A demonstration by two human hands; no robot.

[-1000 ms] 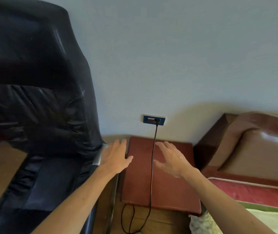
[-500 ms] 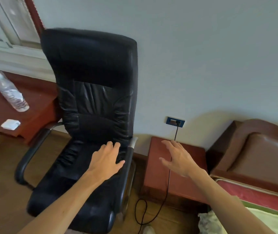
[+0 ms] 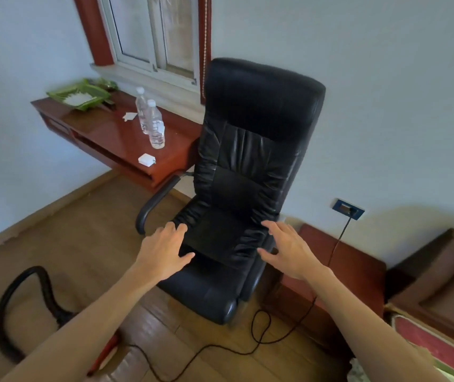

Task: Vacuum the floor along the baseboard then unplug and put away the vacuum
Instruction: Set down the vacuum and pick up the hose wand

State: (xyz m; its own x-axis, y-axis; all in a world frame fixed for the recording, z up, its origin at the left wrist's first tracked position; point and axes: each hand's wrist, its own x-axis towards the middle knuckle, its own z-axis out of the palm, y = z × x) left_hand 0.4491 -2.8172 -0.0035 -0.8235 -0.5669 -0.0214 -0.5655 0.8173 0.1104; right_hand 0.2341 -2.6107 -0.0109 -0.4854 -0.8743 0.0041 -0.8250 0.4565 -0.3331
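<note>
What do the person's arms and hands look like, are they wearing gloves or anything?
No gloves. The left hand and the right hand are bare, and no ring, watch or bracelet shows on them. The left forearm and the right forearm are uncovered right down to the bottom edge of the picture, so no sleeves can be seen.

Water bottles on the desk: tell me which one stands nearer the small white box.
The front bottle, just behind the white box; the other bottle stands partly behind it, nearer the window.
</note>
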